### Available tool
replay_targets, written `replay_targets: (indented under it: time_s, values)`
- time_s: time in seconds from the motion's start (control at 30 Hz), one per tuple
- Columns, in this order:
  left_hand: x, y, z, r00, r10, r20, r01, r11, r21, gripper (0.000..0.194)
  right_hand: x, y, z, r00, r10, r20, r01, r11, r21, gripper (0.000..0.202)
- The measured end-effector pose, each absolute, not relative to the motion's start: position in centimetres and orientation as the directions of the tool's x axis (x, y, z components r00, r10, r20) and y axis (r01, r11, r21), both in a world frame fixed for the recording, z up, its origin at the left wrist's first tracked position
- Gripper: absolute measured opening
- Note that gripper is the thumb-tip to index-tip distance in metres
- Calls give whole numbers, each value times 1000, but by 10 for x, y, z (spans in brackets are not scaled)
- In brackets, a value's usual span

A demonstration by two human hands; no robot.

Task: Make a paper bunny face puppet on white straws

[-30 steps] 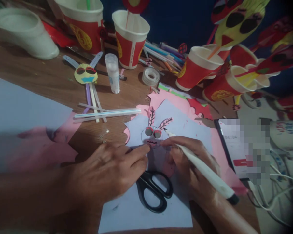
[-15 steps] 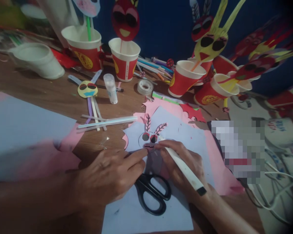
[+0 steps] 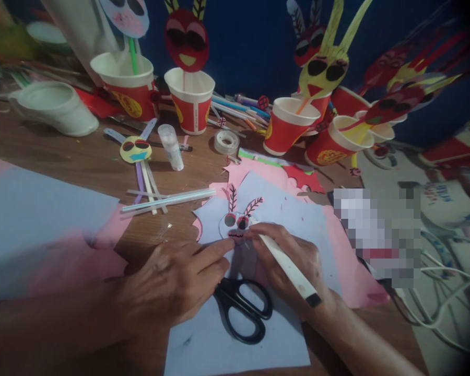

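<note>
My right hand (image 3: 288, 253) is closed around a white marker (image 3: 284, 263) with a black end, its tip hidden at the face's right side. Under it lies a light-blue paper (image 3: 317, 230) with a drawn round face (image 3: 224, 230), dark eyes, a wavy mouth and two leaf-patterned antennae. My left hand (image 3: 180, 277) lies flat with its index finger stretched to the paper just below the mouth, holding nothing. Black-handled scissors (image 3: 245, 313) rest on the paper between my hands, their blades hidden under my left hand.
Drinking straws (image 3: 168, 201) and a yellow paper-face puppet (image 3: 135, 150) lie behind my left hand. Past them stand a glue stick (image 3: 171, 147), a tape roll (image 3: 226, 142) and red paper cups (image 3: 190, 104) holding face puppets. Cables (image 3: 434, 308) run along the right.
The view has shifted slightly, so the cups and puppets sit a little further left in the picture. Both hands and the marker keep almost the same place on the paper.
</note>
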State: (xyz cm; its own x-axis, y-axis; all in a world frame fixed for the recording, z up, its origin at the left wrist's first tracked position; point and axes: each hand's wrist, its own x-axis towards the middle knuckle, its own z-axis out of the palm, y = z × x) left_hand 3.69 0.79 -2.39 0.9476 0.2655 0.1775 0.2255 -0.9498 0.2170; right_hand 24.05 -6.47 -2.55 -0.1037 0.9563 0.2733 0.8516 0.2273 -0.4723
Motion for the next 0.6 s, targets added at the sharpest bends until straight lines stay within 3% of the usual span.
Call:
replay_targets:
  time_s: [0.6]
  values:
    - [35,8,-22,936,271,225,223,-950,218,22,240,-64,-28,-73,951,299,841,220,-494,21]
